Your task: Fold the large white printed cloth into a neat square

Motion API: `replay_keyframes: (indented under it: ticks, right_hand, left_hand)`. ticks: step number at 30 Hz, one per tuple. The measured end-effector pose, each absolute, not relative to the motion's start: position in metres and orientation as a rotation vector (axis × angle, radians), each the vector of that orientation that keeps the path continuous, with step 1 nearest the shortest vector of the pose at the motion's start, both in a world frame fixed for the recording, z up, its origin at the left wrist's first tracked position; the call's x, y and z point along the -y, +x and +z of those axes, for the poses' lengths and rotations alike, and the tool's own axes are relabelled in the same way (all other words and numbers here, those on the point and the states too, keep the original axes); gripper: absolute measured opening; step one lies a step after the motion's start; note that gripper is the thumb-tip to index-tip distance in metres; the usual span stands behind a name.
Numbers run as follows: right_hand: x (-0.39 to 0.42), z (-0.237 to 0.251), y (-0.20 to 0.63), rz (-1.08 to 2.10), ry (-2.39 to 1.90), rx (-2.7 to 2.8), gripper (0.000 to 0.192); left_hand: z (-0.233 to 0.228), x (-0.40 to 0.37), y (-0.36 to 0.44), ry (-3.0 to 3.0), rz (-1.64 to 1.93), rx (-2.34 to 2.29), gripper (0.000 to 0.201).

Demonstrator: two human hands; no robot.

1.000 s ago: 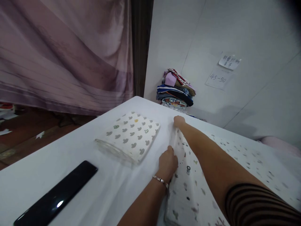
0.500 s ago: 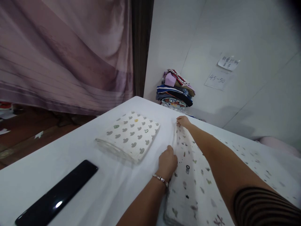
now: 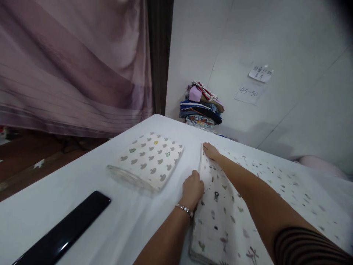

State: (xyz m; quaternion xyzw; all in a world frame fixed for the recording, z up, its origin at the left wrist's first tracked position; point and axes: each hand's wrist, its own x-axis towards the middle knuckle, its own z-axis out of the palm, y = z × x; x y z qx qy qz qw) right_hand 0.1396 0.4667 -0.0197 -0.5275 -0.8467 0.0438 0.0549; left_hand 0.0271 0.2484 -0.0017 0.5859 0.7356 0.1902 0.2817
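Note:
A white cloth (image 3: 217, 221) with small plant and animal prints lies partly folded along the table, its layered edge on the left side. My left hand (image 3: 193, 187) is closed on that left edge about midway along, a silver bracelet round its wrist. At the far left corner of the same cloth, my right hand (image 3: 210, 151) has its fingers closed together on the fabric, low against the table. A black striped sleeve shows on the right arm. Left of my hands, apart from them, rests a neatly folded white cloth (image 3: 149, 160) with grey mushroom prints.
A glossy black bar (image 3: 66, 228) lies at the near left of the white table (image 3: 132, 217). Folded clothes (image 3: 202, 105) are stacked at the far edge by the wall. Paper notes (image 3: 249, 91) hang on the wall. A pink curtain (image 3: 82, 66) hangs behind the table's left side.
My right hand has lowered the far corner of the printed cloth onto the table. My left hand keeps its place on the edge. The view has shifted slightly right.

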Motion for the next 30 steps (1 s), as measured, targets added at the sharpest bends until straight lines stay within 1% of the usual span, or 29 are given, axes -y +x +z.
replay_keyframes:
  ticks: [6, 12, 15, 18, 21, 23, 26, 30]
  right_hand:
    - [-0.446, -0.022, 0.135, 0.106, -1.639, 2.561, 0.037]
    - [-0.426, -0.001, 0.125, 0.148, -1.725, 2.513, 0.04]
    - [-0.378, 0.007, 0.136, 0.181, -1.686, 2.512, 0.045]
    - [-0.296, 0.008, 0.166, 0.329, -1.4, 2.638, 0.05]
    - [-0.207, 0.004, 0.205, 0.433, -1.314, 2.625, 0.057]
    - [-0.161, 0.0, 0.227, 0.491, -1.288, 2.632, 0.061]
    - [-0.127, -0.008, 0.242, 0.557, -1.267, 2.646, 0.068]
    - [-0.119, -0.006, 0.241, 0.532, -1.251, 2.623, 0.067]
  left_hand:
    - [-0.001, -0.25, 0.026, 1.571, 0.499, -1.979, 0.022]
    - [-0.003, -0.254, 0.021, 1.589, 0.471, -1.989, 0.025]
    - [-0.003, -0.257, 0.019, 1.588, 0.47, -1.98, 0.027]
    - [-0.003, -0.26, 0.018, 1.601, 0.481, -1.973, 0.03]
    - [-0.003, -0.263, 0.017, 1.613, 0.468, -1.993, 0.033]
    - [-0.002, -0.265, 0.017, 1.627, 0.463, -2.002, 0.035]
    - [0.0, -0.266, 0.017, 1.643, 0.459, -2.024, 0.035]
    - [0.011, -0.265, 0.019, 1.681, 0.445, -2.088, 0.038]
